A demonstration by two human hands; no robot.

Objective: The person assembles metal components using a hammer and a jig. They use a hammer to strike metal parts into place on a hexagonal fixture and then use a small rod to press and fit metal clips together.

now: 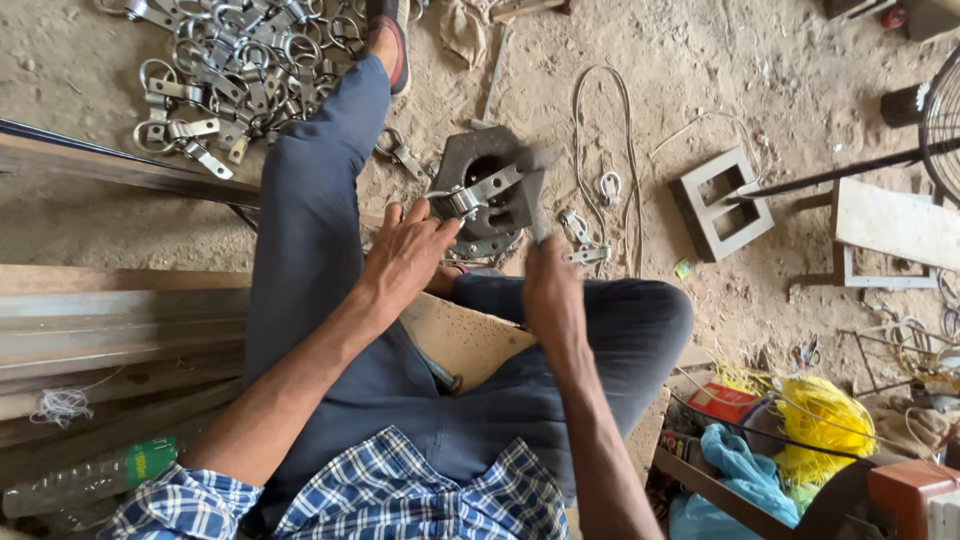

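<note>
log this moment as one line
left hand: holds clamp on die block | right hand: grips hammer | clamp pile on floor

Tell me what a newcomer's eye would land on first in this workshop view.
First, the two hands at centre: the left hand steadies a metal clamp piece on a heavy steel block on the sandy floor, while the right hand grips a hammer over it. Next, the heap of shiny metal clamps at top left beside the outstretched leg, and the bright yellow bundle at lower right.
</note>
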